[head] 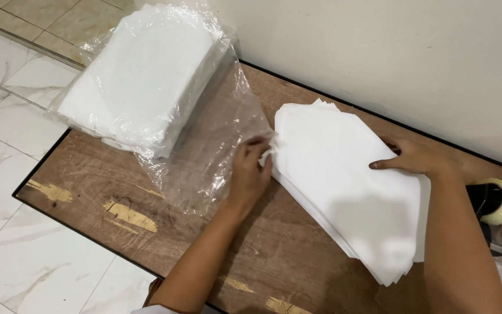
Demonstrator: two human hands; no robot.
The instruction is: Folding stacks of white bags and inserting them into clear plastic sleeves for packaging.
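A loose stack of white sheets (344, 174) lies on a brown wooden table (106, 174), reaching from the middle toward the right front. My left hand (250, 174) pinches the near-left edge of the stack, fingers closed on a sheet corner. Flat on top of the stack at its far right side rests my right hand (411, 158), fingers spread. A clear plastic bag (146, 75) holding another thick pile of white sheets sits at the table's far left, overhanging the edge; its open end trails toward my left hand.
A roll of yellowish tape on a dispenser (498, 202) stands at the right edge. A cream wall (379, 46) borders the table's far side. Marble floor tiles (7, 116) lie to the left and front. The tabletop has worn pale scratches.
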